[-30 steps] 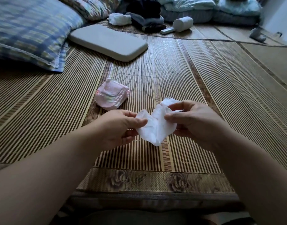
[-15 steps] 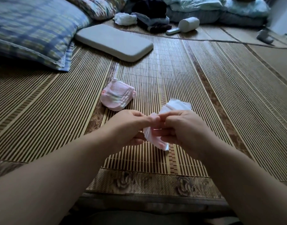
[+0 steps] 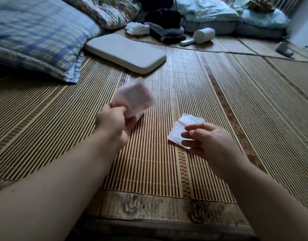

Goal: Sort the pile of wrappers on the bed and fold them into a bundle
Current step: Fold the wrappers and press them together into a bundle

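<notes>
My left hand [image 3: 115, 121] grips a pink wrapper bundle [image 3: 135, 98] by its near edge and holds it lifted above the bamboo mat [image 3: 167, 162]; the bundle is motion-blurred. My right hand [image 3: 208, 141] holds a folded white wrapper [image 3: 182, 129] between thumb and fingers, low over the mat to the right of centre. Part of the white wrapper is hidden behind my fingers. The two wrappers are apart.
A flat grey cushion [image 3: 125, 53] lies farther back on the mat. A blue checked pillow [image 3: 38, 35] fills the far left. Clothes, crumpled white cloth [image 3: 137, 28], a white cylinder device [image 3: 203, 34] and bedding line the far edge.
My hands have separated. The left hand let go of the white wrapper, reached left and picked up the pink bundle from the mat. The right hand keeps the white wrapper, now folded.
</notes>
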The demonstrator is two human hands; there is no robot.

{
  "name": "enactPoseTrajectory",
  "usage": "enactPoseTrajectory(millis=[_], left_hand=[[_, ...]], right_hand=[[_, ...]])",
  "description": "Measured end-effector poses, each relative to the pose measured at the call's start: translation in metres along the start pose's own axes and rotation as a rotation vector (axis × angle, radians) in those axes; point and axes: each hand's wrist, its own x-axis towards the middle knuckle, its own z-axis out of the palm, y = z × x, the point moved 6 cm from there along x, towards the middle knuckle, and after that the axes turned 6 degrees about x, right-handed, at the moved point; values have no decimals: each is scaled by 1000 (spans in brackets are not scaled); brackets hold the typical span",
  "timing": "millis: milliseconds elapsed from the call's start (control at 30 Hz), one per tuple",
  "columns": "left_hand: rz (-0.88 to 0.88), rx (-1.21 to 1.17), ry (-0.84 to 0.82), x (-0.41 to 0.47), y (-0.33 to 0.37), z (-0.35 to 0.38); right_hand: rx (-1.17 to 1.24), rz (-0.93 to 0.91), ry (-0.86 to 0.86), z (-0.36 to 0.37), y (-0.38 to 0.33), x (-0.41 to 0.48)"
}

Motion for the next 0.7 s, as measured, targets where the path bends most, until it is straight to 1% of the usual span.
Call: enactPoseTrajectory(millis=[67, 167, 333, 467, 600, 667, 700], left_hand=[[-54, -155, 71, 14, -1, -4], [-94, -187, 113, 27, -9, -5], [-152, -210, 43, 33, -19, -3], [-113, -147, 49, 31, -16, -4], [-101, -70, -13, 26, -13, -2], [-125, -25, -24, 25, -13, -4], [-127, 17, -9, 24, -11, -6]], right_hand=[[9, 26, 1, 0, 4, -1], [-25, 46, -10, -3, 7, -2], [-40, 58, 25, -13, 5, -1], [-37, 53, 37, -15, 4, 2], [-50, 37, 51, -21, 4, 4], [-148, -27, 79, -24, 3, 6], [-291, -89, 100, -26, 2, 8]])
